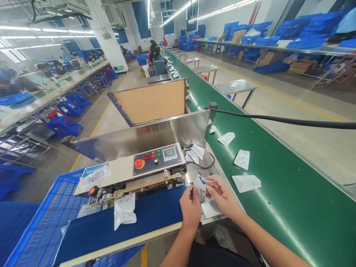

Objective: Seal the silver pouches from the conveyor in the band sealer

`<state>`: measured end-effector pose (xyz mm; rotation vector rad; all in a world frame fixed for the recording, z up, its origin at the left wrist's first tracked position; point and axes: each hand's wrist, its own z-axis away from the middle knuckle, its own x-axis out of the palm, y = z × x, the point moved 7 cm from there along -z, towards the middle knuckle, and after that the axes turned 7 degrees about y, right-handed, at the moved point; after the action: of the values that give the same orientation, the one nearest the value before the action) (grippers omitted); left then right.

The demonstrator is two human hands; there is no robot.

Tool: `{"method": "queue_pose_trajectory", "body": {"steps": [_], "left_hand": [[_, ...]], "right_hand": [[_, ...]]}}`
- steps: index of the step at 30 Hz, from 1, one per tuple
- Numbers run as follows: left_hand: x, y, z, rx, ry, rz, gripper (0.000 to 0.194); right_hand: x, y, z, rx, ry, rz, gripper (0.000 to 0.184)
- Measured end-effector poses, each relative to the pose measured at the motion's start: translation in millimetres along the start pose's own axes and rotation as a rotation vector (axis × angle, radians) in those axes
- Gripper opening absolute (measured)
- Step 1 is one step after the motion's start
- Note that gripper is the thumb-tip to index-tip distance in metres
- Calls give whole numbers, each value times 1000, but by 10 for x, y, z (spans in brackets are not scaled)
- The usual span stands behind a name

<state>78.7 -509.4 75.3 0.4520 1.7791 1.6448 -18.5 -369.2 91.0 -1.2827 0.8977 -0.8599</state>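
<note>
Both of my hands hold one small white plastic pouch upright over the right end of the sealing machine's blue belt. My left hand pinches its left edge, and my right hand grips its right side with curled fingers. The sealer's control panel with a red button sits just behind. Another white pouch lies on the blue belt, at the sealing slot on the left.
A long green conveyor runs along my right, carrying three flat pouches. A black cable crosses above it. A blue crate stands at the left. More pouches lie beside the machine. Other people work farther along the line.
</note>
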Motion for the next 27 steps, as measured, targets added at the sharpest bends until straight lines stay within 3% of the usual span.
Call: {"method": "queue_pose_trajectory", "body": {"steps": [4,8,12,17,20,21,23,27], "left_hand": [[19,-219,-22,-124,-44,42,43],[-76,-523,-168,-379,138,118,34],[-233,-682,-320,-464,227,189,41],[-634,-792,-363,-499,311,200,47],[-921,-845,-360,-494,365,190,51],[-1028,-863,-354,-489,388,175,51],[-1273,-886,-316,-468,471,139,48],[-1726,-758,-133,-309,703,60,45]], "right_hand": [[-174,367,-75,272,71,51,48],[-200,606,-188,473,228,47,38],[114,587,-337,490,196,15,32],[655,536,-431,505,63,49,29],[722,499,-458,455,12,124,26],[615,486,-476,423,37,159,27],[165,487,-510,360,171,236,35],[-1319,718,-312,363,659,502,49]]}}
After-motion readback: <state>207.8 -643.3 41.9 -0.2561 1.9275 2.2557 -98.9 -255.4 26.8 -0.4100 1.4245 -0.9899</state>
